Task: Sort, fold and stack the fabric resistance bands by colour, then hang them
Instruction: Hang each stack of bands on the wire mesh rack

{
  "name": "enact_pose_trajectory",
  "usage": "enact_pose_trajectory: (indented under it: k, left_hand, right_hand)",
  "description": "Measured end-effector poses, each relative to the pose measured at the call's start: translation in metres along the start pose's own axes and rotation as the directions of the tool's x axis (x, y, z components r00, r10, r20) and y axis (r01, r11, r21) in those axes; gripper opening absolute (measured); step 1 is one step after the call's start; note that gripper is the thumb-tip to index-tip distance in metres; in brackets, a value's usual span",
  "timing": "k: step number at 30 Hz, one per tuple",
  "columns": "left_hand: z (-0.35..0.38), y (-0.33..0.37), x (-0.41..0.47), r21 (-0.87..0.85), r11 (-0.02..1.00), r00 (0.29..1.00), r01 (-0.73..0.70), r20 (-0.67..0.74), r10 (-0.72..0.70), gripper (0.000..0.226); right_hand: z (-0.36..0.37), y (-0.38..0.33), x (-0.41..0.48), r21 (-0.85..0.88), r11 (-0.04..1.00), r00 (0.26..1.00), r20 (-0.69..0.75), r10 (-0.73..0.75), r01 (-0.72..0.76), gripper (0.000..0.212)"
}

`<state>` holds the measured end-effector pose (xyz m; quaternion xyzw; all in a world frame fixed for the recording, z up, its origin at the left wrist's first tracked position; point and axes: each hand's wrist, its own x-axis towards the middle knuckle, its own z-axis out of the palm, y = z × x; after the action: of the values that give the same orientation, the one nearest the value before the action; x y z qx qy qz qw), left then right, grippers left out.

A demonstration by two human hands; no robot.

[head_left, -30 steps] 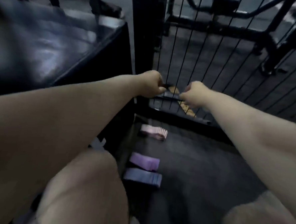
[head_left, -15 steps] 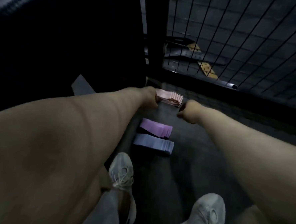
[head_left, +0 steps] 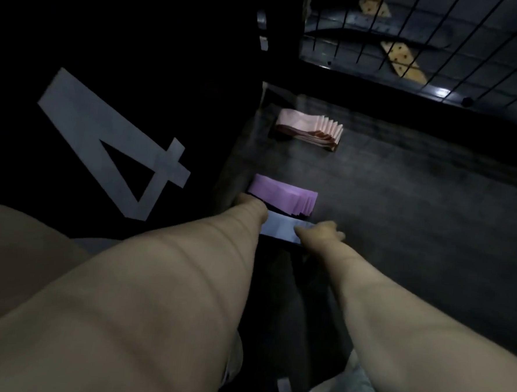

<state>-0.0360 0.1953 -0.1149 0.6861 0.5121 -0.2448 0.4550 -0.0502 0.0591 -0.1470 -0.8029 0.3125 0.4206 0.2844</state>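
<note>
Three folded stacks of fabric bands lie in a row on the dark floor: a pale pink stack (head_left: 311, 129) farthest, a purple stack (head_left: 281, 194) in the middle, and a blue-lavender stack (head_left: 279, 227) nearest. My left hand (head_left: 250, 206) is at the left end of the blue-lavender stack, its fingers hidden behind my wrist. On the stack's right end is my right hand (head_left: 318, 234), its fingers curled over the edge. The picture is blurred.
A black box with a large white 4 (head_left: 112, 147) stands at the left, close to the stacks. A black wire grid panel (head_left: 412, 38) rises behind the pink stack. My white shoes (head_left: 342, 385) show at the bottom.
My hands left the wire grid, came down past the pink stack and now sit at the two ends of the blue-lavender stack. The view tilted downward.
</note>
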Motion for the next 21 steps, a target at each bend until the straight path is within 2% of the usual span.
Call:
enact_pose_trajectory:
  k: [1, 3, 5, 6, 11, 14, 18, 21]
  left_hand:
    - [0.008, -0.004, 0.006, -0.118, 0.992, 0.999, 0.041, -0.021, -0.044, 0.041]
    - [0.014, -0.008, 0.000, -0.453, 0.881, 0.983, 0.137, -0.049, -0.178, 0.038]
    - [0.021, -0.012, 0.009, -0.579, 0.802, 0.973, 0.146, -0.061, -0.222, 0.036]
    - [0.021, -0.012, 0.007, -0.587, 0.798, 0.976, 0.134, -0.063, -0.210, 0.034]
    - [0.029, -0.024, 0.017, -0.520, 0.851, 0.987, 0.073, -0.084, -0.136, 0.021]
    - [0.024, -0.033, 0.014, -0.258, 0.963, 0.993, -0.075, -0.110, 0.048, 0.021]
    - [0.024, -0.048, 0.014, 0.015, 0.977, 0.974, -0.214, -0.076, 0.214, 0.026]
    - [0.021, -0.048, 0.019, -0.047, 0.976, 0.963, -0.210, -0.182, 0.199, 0.026]
  right_hand:
    - [0.004, 0.001, 0.000, 0.014, 1.000, 1.000, 0.002, 0.010, -0.011, 0.090]
    - [0.011, 0.001, 0.001, 0.008, 1.000, 1.000, 0.009, -0.010, 0.010, 0.098]
    - [0.017, 0.000, 0.002, 0.000, 1.000, 1.000, 0.006, -0.027, 0.027, 0.100]
    - [0.020, 0.000, 0.003, 0.003, 1.000, 1.000, -0.002, -0.030, 0.030, 0.099]
    - [0.033, -0.003, 0.008, 0.067, 0.998, 0.997, -0.070, -0.015, 0.020, 0.098]
    - [0.035, -0.006, 0.008, 0.105, 0.994, 0.996, -0.093, -0.002, 0.012, 0.101]
    - [0.037, -0.015, 0.010, 0.154, 0.987, 0.988, -0.143, 0.066, -0.044, 0.096]
    - [0.036, -0.017, 0.013, 0.245, 0.968, 0.981, -0.169, 0.093, -0.049, 0.085]
